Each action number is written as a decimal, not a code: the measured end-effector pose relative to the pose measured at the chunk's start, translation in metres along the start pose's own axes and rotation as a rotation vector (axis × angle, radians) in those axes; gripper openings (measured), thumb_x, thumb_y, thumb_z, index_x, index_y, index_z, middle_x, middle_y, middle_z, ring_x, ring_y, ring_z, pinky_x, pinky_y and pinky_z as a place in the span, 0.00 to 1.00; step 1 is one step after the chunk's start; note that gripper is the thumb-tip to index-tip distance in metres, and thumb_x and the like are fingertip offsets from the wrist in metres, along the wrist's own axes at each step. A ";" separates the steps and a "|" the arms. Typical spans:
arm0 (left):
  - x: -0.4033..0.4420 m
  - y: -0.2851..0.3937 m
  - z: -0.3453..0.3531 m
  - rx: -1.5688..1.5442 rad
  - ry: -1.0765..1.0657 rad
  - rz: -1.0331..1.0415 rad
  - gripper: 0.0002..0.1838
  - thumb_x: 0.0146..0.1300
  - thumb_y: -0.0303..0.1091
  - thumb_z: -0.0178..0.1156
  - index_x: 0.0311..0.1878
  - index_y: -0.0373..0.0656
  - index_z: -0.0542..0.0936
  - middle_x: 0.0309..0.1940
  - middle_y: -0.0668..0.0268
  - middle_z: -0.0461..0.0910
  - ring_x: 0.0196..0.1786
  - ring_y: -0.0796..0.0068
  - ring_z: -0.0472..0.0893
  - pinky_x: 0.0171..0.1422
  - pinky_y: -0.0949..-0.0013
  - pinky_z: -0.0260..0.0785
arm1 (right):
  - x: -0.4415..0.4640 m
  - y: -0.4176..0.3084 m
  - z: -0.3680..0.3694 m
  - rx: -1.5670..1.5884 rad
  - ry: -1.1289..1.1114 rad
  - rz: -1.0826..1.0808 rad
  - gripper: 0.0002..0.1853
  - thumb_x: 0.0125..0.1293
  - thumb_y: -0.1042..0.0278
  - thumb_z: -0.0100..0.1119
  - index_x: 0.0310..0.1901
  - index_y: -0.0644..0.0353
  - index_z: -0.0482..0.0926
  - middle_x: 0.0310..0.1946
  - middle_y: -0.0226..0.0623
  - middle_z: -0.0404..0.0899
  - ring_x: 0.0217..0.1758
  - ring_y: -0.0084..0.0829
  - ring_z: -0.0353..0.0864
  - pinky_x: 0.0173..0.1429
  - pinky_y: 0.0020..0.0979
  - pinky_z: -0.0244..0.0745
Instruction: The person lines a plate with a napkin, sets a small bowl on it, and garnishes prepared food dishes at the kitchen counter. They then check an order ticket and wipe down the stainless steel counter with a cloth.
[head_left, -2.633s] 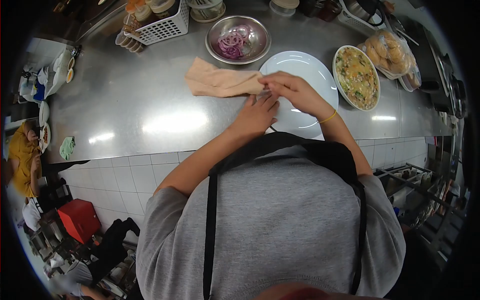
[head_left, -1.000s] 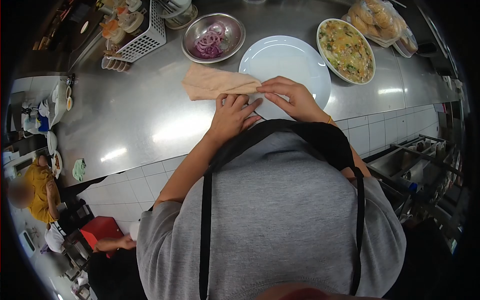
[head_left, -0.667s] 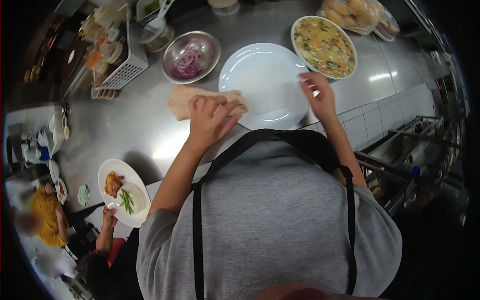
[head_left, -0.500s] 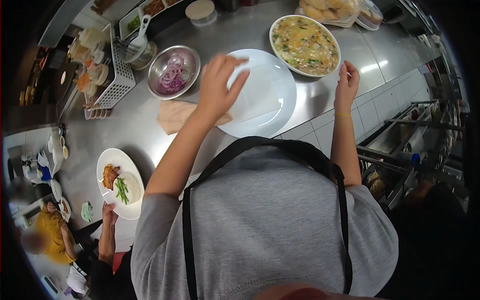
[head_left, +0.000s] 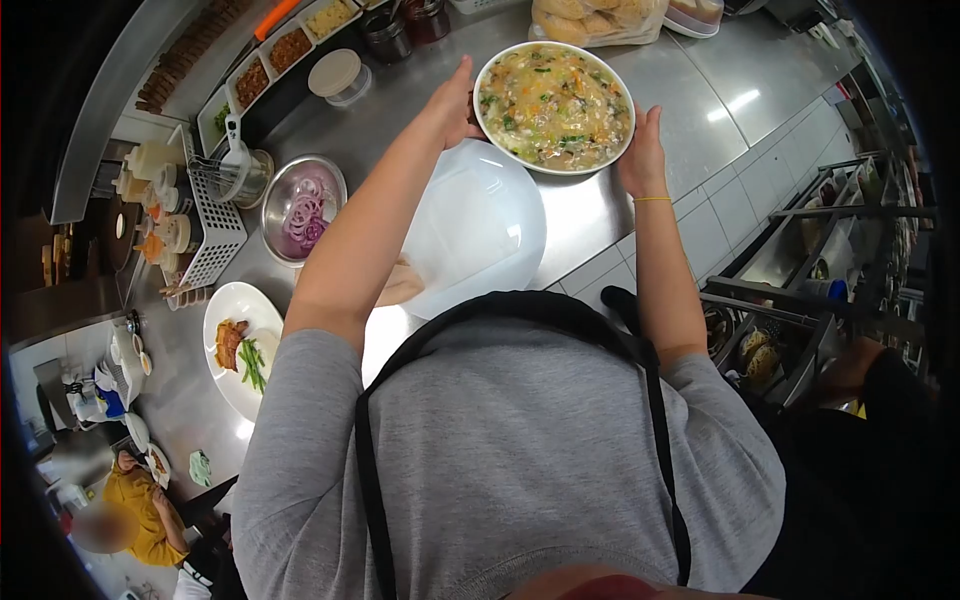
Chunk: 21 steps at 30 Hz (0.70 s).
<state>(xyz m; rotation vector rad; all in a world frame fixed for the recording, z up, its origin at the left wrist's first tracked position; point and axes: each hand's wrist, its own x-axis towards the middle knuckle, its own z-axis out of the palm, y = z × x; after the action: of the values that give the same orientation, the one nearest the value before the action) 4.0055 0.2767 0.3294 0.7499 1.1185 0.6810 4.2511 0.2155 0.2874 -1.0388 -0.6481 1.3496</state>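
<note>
A round white bowl (head_left: 628, 128), full of thick soup with chopped vegetables, is between my two hands. My left hand (head_left: 452, 108) is curled against its left side, the fingertips partly hidden by the bowl. On the opposite side, my right hand (head_left: 643, 158) grips the bowl with the thumb up near the rim. Just in front of my chest lies a large round white plate (head_left: 520, 235) with a thin pale sheet on it. Part of a folded tan cloth (head_left: 400, 285) shows between my left forearm and the plate.
Left of my arm are a metal bowl of sliced red onion (head_left: 305, 210), a white basket of squeeze bottles (head_left: 215, 225) and an oval plate (head_left: 262, 305) with meat and green beans. Bagged bread (head_left: 600, 20) is at the back. A person in yellow (head_left: 145, 510) stands far left.
My left hand has gone from above the large plate to the soup bowl's left side. My right hand has closed on its right side. Another person's hand has left the oval plate.
</note>
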 end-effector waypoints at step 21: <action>-0.107 -0.014 -0.017 -0.099 0.049 0.137 0.46 0.66 0.66 0.30 0.66 0.26 0.52 0.63 0.50 0.60 0.65 0.63 0.64 0.64 0.53 0.63 | -0.070 -0.030 0.039 -0.006 -0.134 0.001 0.40 0.70 0.38 0.21 0.66 0.71 0.51 0.64 0.45 0.61 0.68 0.36 0.59 0.70 0.35 0.52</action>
<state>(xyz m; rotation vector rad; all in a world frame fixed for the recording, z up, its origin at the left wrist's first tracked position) 3.9593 0.1860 0.3703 0.7330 1.0761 0.8681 4.2200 0.1592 0.3431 -0.9593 -0.7521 1.4275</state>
